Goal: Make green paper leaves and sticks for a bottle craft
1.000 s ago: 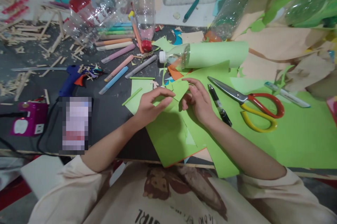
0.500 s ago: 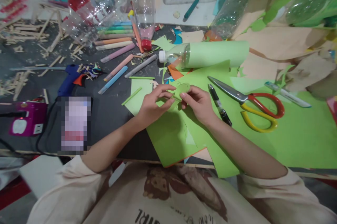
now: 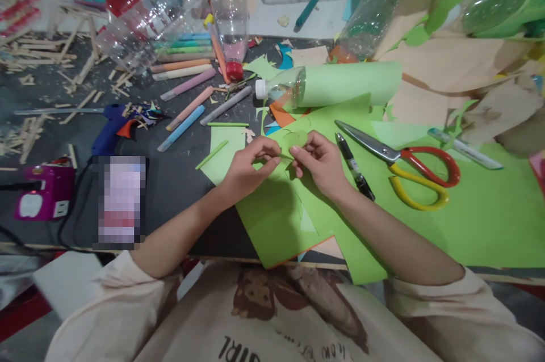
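Note:
Both hands meet over sheets of green paper (image 3: 272, 220) at the table's front. Between them is a small rounded cut-out of green paper (image 3: 297, 138). My right hand (image 3: 321, 163) pinches its right side between thumb and fingers. My left hand (image 3: 253, 166) has its thumb and fingertips closed at the lower left edge of the cut-out. A black pen (image 3: 355, 166) lies just right of my right hand. Farther right are scissors (image 3: 385, 153) with one red and one yellow handle, blades apart. Beyond my hands lies a bottle wrapped in pale green paper (image 3: 351, 84).
On the left are a blue glue gun (image 3: 109, 126), a phone with a blurred screen (image 3: 121, 200) and a purple box (image 3: 45, 192) with a cable. Coloured sticks (image 3: 182, 126), wood scraps (image 3: 34, 47) and clear bottles (image 3: 230, 16) fill the back. A white cutter-like tool (image 3: 464, 148) lies right.
The green cut-out sits flatter and its rounded outline faces up more. My fingers have shifted slightly around it; both hands stay in nearly the same place. The whole view has shifted slightly.

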